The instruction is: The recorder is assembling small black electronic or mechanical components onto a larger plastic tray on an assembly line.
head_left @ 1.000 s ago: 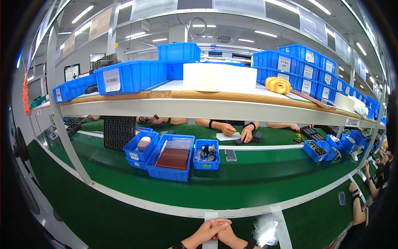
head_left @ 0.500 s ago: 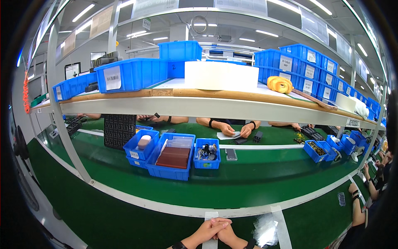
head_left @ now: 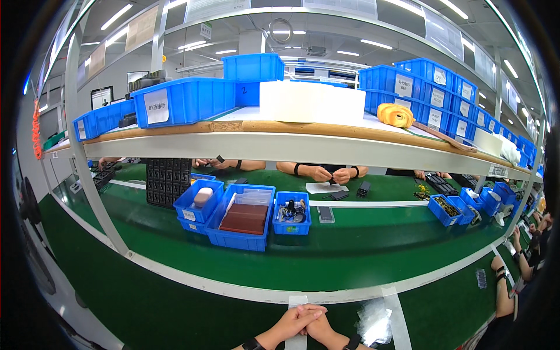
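My left hand [head_left: 289,324] and my right hand [head_left: 320,329] are clasped together at the near edge of the green work surface [head_left: 221,318]. The fingers of each fold over the other, and no object shows between them. Dark bands circle both wrists. Beneath the hands runs a pale strip [head_left: 297,300]. Just right of them lies a pile of shiny clear film pieces [head_left: 374,322], beside another pale strip [head_left: 398,318].
Beyond a white rail stand blue bins [head_left: 238,240] with brown flat pieces, a small parts bin [head_left: 291,226] and a dark tray [head_left: 168,182]. Overhead, a shelf [head_left: 291,142] carries blue bins and a yellow roll [head_left: 395,115]. Co-workers' hands [head_left: 332,174] work opposite; another person's arm [head_left: 503,291] is at right.
My hands stay clasped in the same place. Opposite, a co-worker's hands have come together over a small dark piece. The view has shifted very slightly.
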A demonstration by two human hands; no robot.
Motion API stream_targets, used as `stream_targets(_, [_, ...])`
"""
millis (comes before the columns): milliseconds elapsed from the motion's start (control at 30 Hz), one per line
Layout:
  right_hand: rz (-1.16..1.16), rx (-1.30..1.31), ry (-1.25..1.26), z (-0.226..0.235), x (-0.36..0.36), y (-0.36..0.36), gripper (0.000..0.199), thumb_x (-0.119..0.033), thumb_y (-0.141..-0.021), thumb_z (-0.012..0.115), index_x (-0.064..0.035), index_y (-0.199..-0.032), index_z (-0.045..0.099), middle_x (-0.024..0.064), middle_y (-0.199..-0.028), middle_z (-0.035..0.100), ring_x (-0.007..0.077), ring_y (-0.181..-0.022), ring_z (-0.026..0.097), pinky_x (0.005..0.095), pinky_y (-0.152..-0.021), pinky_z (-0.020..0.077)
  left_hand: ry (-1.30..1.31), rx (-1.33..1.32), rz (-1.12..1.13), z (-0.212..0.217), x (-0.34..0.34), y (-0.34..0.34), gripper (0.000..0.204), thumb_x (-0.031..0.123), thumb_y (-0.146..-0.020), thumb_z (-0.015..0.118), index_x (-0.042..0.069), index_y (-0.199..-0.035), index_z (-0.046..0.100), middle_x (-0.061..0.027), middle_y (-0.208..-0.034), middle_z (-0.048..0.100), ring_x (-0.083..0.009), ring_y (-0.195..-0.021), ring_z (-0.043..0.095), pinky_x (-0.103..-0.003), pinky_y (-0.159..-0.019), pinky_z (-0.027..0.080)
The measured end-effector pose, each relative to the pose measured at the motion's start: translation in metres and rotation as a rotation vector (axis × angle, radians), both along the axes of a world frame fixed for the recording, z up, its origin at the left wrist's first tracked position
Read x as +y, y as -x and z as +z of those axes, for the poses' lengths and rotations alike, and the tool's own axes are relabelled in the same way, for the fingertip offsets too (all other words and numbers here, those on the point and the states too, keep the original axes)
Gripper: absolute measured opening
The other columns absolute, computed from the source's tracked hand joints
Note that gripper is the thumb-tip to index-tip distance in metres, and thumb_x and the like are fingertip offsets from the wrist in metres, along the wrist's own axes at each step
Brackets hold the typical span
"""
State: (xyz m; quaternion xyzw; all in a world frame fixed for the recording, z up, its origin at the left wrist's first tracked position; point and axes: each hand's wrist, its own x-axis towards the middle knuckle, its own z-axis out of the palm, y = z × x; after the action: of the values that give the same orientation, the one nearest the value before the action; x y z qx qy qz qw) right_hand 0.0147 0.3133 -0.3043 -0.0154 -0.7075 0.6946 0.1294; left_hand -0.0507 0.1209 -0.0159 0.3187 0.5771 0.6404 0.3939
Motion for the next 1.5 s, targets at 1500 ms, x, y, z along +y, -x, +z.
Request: stream_targets(1500, [-0.007, -0.017, -0.057, 0.007, -0.003, 0.001, 0.044, -0.033, -0.094, 0.04, -0.0037, -0.064, 0.052, 0.0031, -0.049, 0.047, 0.0099, -0.04, 0.045, 0.0227, -0.036, 0.0331, 0.005, 0.049, 0.006, 0.013, 0.0, -0.005, 0.029, 0.026, -0.089, 0.049, 0.006, -0.107, 0.06, 0.0006, -0.094, 0.062, -0.0026, -0.056, 0.046, -0.017, -0.049, 0.038])
